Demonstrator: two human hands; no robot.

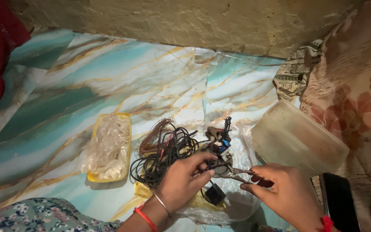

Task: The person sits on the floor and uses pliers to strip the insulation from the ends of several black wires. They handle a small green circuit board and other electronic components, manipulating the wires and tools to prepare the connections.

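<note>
Hard to tell what the small metal part (220, 170) is; our left hand (181, 180) pinches it while our right hand (286, 191) squeezes one pair of pliers (237, 174) over the plastic bag (237, 202), beside one tangled wire bundle (164, 154) and two containers.

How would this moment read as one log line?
left hand: grips small electronic part | right hand: holds pliers on it | beside: wire tangle, yellow tray

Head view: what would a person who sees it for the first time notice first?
At bottom centre, the left hand and right hand hold metal pliers over a clear plastic bag. Just left lies a tangle of dark wires, and beyond it a yellow tray with crumpled plastic, all on a turquoise marble-patterned sheet.
</note>
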